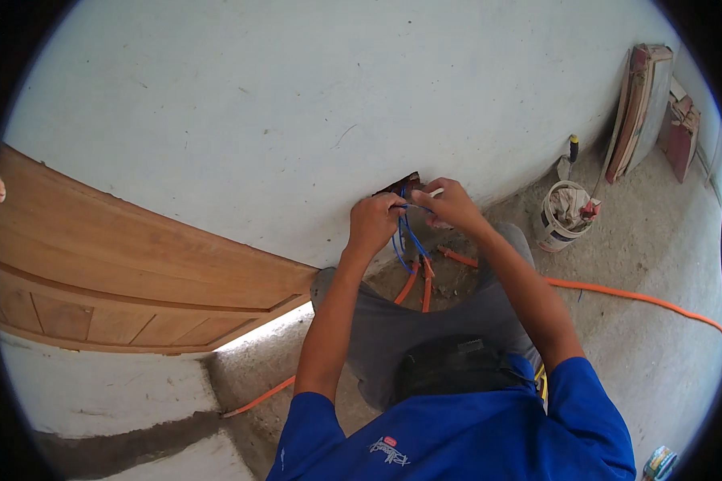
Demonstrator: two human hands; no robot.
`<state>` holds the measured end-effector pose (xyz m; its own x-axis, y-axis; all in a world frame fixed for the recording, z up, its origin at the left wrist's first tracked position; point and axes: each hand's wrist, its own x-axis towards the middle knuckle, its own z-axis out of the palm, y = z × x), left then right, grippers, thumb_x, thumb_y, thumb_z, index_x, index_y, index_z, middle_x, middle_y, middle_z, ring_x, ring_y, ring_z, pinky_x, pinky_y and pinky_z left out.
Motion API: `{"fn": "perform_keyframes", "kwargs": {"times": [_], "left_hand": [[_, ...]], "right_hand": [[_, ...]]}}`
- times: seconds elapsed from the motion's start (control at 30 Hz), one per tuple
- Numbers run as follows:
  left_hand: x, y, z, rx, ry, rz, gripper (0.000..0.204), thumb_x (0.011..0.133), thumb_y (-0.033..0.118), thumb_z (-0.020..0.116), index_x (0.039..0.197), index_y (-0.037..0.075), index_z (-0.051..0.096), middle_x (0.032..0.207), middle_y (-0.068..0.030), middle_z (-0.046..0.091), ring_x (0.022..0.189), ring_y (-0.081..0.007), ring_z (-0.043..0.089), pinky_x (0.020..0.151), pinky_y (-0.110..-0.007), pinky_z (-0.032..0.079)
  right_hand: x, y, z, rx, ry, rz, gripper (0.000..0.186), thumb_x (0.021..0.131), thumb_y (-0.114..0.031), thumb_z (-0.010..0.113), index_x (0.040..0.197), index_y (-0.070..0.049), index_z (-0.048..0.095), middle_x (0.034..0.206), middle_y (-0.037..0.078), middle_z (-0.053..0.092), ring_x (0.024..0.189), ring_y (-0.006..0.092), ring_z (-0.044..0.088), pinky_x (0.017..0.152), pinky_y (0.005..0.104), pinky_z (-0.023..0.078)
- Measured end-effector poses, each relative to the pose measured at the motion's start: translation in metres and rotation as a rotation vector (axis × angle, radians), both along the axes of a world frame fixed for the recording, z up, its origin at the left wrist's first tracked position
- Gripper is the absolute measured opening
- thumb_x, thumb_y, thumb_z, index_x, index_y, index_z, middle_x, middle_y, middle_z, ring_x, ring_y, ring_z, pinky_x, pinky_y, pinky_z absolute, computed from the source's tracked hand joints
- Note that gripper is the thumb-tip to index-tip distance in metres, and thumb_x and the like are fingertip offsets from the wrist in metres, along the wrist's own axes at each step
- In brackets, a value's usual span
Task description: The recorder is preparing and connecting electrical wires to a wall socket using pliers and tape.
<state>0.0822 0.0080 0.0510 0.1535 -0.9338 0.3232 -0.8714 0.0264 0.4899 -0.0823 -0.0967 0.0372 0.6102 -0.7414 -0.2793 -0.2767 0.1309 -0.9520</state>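
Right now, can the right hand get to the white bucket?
Probably yes: the way past the right knee to the white bucket looks free. But the right hand seems to hold a blue wire, so it would likely need to let go first.

1. Soft, fairly even light covers the pale wall [257,104] and grey floor [642,240]; the main source is out of sight.
2. Glare shows as a washed-out white strip along the wooden door [144,248].
3. Shadow darkens the wall hole [411,178] and the ground between the trouser legs [369,345].
4. Black curved borders swallow the corners; the door's edges bow.
5. Fine detail softens around the blue wires [414,238].
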Motion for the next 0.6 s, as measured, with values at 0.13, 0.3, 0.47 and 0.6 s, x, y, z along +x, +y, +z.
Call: {"fn": "perform_keyframes", "kwargs": {"times": [0.13,0.3,0.47,0.6], "left_hand": [[-0.003,0.000,0.004,0.006,0.034,0.034,0.012,0.079,0.009,0.070,0.091,0.008,0.073,0.083,-0.0105,0.071,0.073,-0.0298,0.067,0.067,-0.040,0.051],[-0.005,0.000,0.008,0.071,0.024,0.057,0.011,0.080,0.009,0.069,0.090,0.008,0.073,0.082,-0.0107,0.070,0.074,-0.0304,0.067,0.068,-0.041,0.051],[-0.008,-0.001,0.009,0.068,0.006,0.089,0.014,0.079,0.008,0.069,0.092,0.008,0.073,0.081,-0.0110,0.070,0.073,-0.0306,0.067,0.066,-0.040,0.051],[-0.009,-0.001,0.007,0.083,0.023,0.091,0.014,0.079,0.008,0.069,0.092,0.008,0.073,0.083,-0.0115,0.070,0.074,-0.0305,0.067,0.067,-0.040,0.052]], "right_hand": [[-0.019,0.020,-0.018,-0.999,-0.082,-0.241,0.023,0.084,-0.011,0.072,0.103,-0.002,0.062,0.093,0.007,0.066,0.081,0.0247,0.064,0.070,0.0362,0.051],[-0.009,0.024,-0.011,-1.322,-0.135,-0.093,0.029,0.074,-0.004,0.073,0.103,-0.005,0.065,0.108,0.009,0.064,0.098,0.0286,0.060,0.088,0.0411,0.046],[0.004,0.011,-0.028,-1.394,-0.164,-0.044,0.019,0.079,-0.006,0.067,0.098,-0.004,0.068,0.104,0.008,0.064,0.098,0.0265,0.060,0.087,0.0406,0.046],[0.004,0.010,-0.033,-1.390,-0.172,-0.048,0.016,0.079,-0.008,0.067,0.094,-0.004,0.069,0.103,0.007,0.065,0.098,0.0262,0.060,0.087,0.0390,0.047]]}}
